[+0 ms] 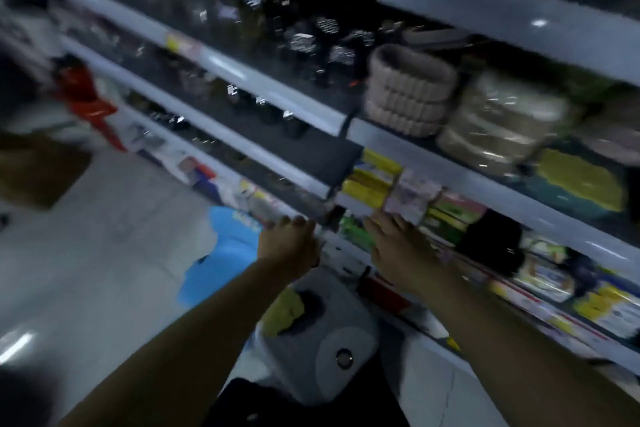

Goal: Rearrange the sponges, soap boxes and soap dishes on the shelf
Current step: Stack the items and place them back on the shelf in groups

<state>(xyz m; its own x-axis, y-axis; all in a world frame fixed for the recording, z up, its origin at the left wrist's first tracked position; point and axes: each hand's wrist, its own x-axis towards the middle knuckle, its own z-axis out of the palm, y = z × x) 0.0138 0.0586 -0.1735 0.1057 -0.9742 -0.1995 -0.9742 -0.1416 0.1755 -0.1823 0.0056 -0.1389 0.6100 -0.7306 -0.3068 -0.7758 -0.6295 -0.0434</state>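
The view is blurred by motion. My left hand [289, 244] reaches toward the shelf's front edge, fingers curled; whether it holds anything is unclear. My right hand [398, 246] stretches out with fingers apart just below a pale pink packet [410, 198] on the shelf, holding nothing. Yellow sponge packs [370, 180] are stacked left of that packet. Green boxes [446, 215] and a black item [491, 239] sit to the right. Further right lie white and yellow packs [602, 305].
The shelf above carries a woven basket [408, 90], wrapped pale stacks [498, 121] and a yellow-green item [581, 180]. Dark jars [304, 42] fill the left shelves. A blue plastic stool [221, 250] and a grey container [322, 329] stand on the floor below.
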